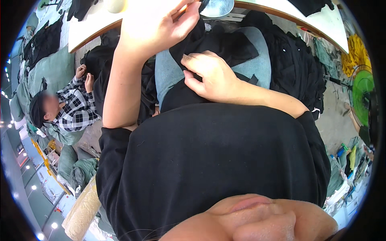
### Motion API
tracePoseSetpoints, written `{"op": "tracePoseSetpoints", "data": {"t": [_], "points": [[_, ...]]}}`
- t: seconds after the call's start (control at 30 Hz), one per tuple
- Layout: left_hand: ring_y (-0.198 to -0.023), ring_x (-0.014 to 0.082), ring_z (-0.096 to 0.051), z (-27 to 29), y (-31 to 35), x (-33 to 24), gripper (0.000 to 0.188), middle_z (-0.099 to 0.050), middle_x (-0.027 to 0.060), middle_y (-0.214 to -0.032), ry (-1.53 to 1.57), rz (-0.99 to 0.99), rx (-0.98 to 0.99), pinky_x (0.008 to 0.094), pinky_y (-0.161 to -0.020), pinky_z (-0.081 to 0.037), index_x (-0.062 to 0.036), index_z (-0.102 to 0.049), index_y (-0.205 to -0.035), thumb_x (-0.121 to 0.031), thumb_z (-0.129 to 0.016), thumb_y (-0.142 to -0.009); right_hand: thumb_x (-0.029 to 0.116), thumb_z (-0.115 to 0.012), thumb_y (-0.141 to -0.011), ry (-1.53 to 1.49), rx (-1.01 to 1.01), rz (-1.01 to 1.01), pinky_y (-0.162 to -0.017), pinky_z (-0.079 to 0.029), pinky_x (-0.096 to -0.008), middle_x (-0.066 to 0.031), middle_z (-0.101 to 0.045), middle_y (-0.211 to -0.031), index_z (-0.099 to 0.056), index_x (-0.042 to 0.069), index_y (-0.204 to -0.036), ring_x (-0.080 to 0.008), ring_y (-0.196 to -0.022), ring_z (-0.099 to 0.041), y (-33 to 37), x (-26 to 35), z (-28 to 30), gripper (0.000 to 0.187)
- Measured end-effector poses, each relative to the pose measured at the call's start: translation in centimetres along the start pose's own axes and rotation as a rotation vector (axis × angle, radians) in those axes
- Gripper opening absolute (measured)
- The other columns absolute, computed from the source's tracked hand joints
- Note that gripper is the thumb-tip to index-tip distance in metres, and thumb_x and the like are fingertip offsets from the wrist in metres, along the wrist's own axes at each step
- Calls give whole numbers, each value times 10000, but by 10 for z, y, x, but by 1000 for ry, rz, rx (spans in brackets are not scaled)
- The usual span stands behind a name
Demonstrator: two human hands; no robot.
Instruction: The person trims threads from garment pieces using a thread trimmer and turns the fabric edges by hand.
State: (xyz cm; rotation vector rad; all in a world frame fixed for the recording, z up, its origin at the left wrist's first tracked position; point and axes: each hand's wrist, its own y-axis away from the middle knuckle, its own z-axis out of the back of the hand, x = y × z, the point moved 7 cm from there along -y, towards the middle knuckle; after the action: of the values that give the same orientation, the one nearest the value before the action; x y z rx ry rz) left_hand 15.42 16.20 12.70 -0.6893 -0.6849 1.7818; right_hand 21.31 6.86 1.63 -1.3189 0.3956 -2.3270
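Black cloth (237, 46) is spread across the lap, over blue jeans (259, 46). The right hand (211, 74) is laid on this cloth, its fingers (194, 61) curled and the thumb held slightly apart from them. The left hand (169, 30) is raised at the near edge of the white tabletop (94, 30), beside a silvery bowl (219, 8); its thumb and index finger are bent toward each other, and a small dark object (204, 5) is seen by their tips. With the view cropped above and the right palm hidden, it cannot be told whether object or cloth is gripped. Black garments (297, 68) are heaped to the right, near a green fan (363, 94); to the left, a person in a checked shirt (76, 104) is seen.
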Motion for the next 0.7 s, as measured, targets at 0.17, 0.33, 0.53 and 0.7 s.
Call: {"op": "tracePoseSetpoints", "data": {"t": [0.17,0.33,0.53,0.7], "points": [[-537,197,-544,-4,-1,8,129,-563,42,-657,12,29,78,330,-535,-439,-56,-666,-839,-27,-780,-788,57,-684,-804,-31,-18,-43,-794,-525,-416,-150,-682,-883,-679,-42,-1107,-321,-839,-686,1,-5,0,319],[-536,157,-536,-12,-4,2,125,-565,19,-657,27,-151,-32,297,-514,-424,-39,-677,-850,-3,-785,-798,50,-672,-784,-94,-28,-75,-764,-509,-426,-148,-638,-811,-702,-31,-1015,-319,-768,-646,-4,-8,1,247],[-624,53,-538,-28,45,48,111,-620,0,-728,568,337,-87,227,-559,-431,40,-713,-974,38,-757,-871,246,-873,-774,-87,-318,-209,-952,-492,-385,-116,-613,-1069,-634,14,-1128,-284,-1031,-604,-8,-22,25,486],[-620,54,-524,-27,52,37,188,-632,10,-739,589,530,-2,223,-551,-426,62,-734,-1129,-22,-663,-976,222,-872,-812,-147,-426,-235,-968,-505,-387,-142,-649,-1143,-623,-9,-1175,-275,-1088,-636,-18,-41,14,498]]}}
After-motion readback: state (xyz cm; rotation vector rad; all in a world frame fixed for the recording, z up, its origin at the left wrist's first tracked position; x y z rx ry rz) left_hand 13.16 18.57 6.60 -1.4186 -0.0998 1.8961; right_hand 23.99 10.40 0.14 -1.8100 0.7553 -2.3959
